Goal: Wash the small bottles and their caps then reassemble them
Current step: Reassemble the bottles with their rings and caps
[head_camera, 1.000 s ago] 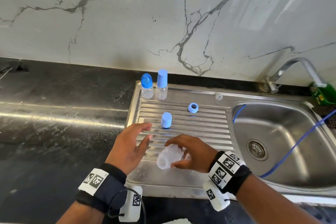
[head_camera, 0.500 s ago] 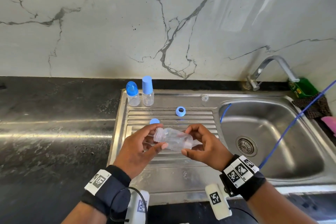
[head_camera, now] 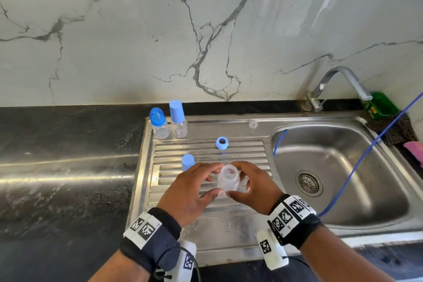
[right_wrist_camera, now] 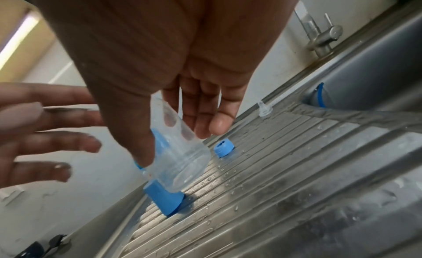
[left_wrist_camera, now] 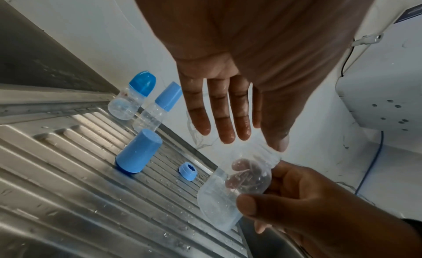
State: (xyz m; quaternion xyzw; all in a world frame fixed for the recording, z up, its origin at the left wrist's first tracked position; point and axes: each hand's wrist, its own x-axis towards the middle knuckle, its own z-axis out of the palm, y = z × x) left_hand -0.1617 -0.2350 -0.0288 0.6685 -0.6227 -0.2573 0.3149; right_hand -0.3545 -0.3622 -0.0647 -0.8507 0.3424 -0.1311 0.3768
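A clear uncapped bottle (head_camera: 227,181) (left_wrist_camera: 228,189) (right_wrist_camera: 180,162) hangs mouth-up over the ribbed drainboard (head_camera: 206,224). My right hand (head_camera: 249,188) (right_wrist_camera: 182,99) pinches it between thumb and fingers. My left hand (head_camera: 201,186) (left_wrist_camera: 228,108) lies beside it with fingers straight and spread, thumb tip near the bottle. A tall blue cap (head_camera: 188,162) (left_wrist_camera: 138,151) stands just behind my left hand. Farther back lie a blue screw ring (head_camera: 221,143) (right_wrist_camera: 223,147) and a clear teat (head_camera: 253,124) (right_wrist_camera: 263,110). Two capped bottles (head_camera: 159,123) (head_camera: 177,119) stand at the back left corner.
The sink basin (head_camera: 343,167) lies to the right, with a blue hose (head_camera: 366,155) running into it and the tap (head_camera: 336,82) behind. A green container (head_camera: 380,103) and pink sponge (head_camera: 414,146) sit far right. Black counter (head_camera: 68,167) extends left.
The bottle went from lying sideways between both hands to mouth-up in my right hand. My left hand has loosened off it and its fingers have straightened.
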